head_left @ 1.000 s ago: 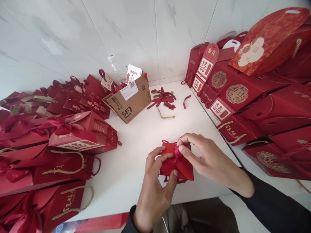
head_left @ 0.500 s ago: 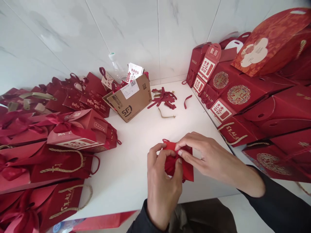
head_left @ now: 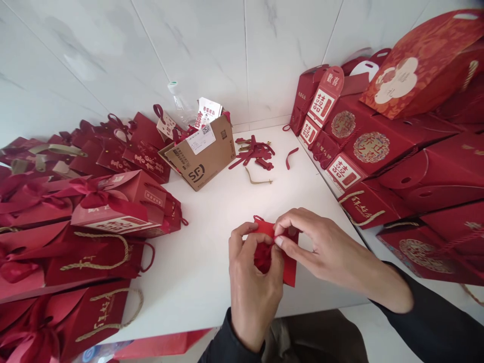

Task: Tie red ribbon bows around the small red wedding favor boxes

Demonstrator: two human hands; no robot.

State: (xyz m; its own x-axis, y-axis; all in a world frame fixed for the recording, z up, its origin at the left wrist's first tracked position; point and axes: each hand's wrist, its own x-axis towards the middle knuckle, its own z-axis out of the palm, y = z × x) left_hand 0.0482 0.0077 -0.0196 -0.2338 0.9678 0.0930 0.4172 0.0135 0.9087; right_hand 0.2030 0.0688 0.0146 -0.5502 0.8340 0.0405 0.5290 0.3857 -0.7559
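A small red box [head_left: 290, 269] with dark red ribbon on its top is between my hands, over the white table near its front edge. My left hand [head_left: 255, 277] wraps round the box's left side, its index finger and thumb bent over the ribbon [head_left: 263, 256]. From the right, my right hand [head_left: 321, 244] pinches a bit of the ribbon at the top between thumb and index finger. A thin red cord loop sticks out at the box's back corner. Fingers hide part of the ribbon and the box.
Red gift boxes [head_left: 117, 199] crowd the left side, some with bows or rope handles. More red boxes [head_left: 378, 146] are stacked at the right. At the back are a cardboard box [head_left: 206, 156] with cards, a clear bottle [head_left: 177, 98] and loose ribbon strips [head_left: 257, 151].
The red box has tilted and shifted slightly left in my hands. My right fingers have moved a little, still pinching the ribbon. The view has barely shifted.
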